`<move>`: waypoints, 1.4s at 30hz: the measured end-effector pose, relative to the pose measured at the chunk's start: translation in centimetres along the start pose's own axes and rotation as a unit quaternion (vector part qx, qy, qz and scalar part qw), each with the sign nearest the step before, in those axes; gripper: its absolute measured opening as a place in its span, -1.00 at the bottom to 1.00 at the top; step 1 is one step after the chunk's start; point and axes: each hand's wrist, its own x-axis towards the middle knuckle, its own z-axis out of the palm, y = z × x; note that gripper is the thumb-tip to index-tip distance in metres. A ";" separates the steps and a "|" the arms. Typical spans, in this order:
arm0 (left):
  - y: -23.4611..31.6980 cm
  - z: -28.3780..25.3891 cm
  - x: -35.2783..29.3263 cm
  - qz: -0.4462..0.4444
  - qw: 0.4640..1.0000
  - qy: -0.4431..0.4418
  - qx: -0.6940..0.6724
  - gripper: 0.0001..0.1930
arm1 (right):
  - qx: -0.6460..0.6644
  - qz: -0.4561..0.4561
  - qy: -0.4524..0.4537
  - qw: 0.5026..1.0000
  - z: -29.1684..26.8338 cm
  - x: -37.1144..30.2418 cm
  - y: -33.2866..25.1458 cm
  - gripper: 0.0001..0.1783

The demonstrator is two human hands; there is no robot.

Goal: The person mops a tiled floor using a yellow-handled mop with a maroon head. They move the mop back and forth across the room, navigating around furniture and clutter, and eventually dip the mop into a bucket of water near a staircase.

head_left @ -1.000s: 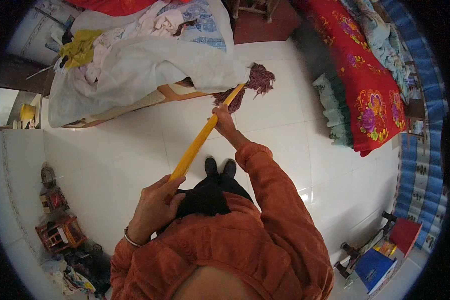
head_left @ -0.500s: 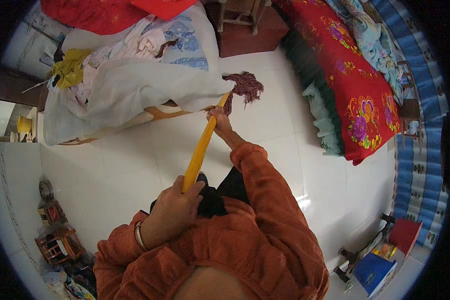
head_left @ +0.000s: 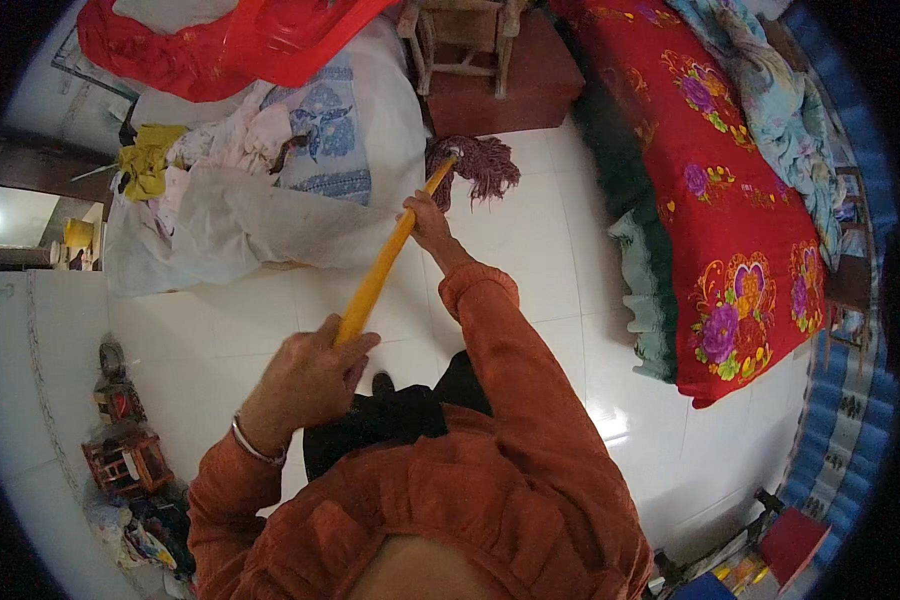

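Observation:
A mop with a yellow handle (head_left: 378, 275) slants away from me across the view. My left hand (head_left: 308, 378) is wrapped round the near end of the handle, a bracelet at its wrist. Farther along, my right hand (head_left: 429, 220) grips the handle closer to the strands. The purplish-brown mop head (head_left: 485, 168) lies spread on the white tiled floor (head_left: 530, 225), between the corner of the left bed and the red-brown box. Part of the strands touches or lies close against the bed's pale cover.
To the left is a bed with a whitish sheet (head_left: 240, 235) and heaped clothes (head_left: 220, 150). A wooden chair (head_left: 465, 45) stands on a red-brown box (head_left: 510, 85). On the right, a bed wears a red flowered cover (head_left: 715, 230). Small wooden items (head_left: 125, 462) line the left wall.
The mop head has shifted slightly left, and more of it shows beyond the bed corner. Both hands have moved left with the handle, still gripping it. The view has tilted a little.

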 end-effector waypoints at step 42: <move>6.6 1.7 17.7 0.266 0.959 -0.056 -0.081 -0.81 | -0.146 0.198 0.121 0.962 -25.0 -6.2 11.2 -0.86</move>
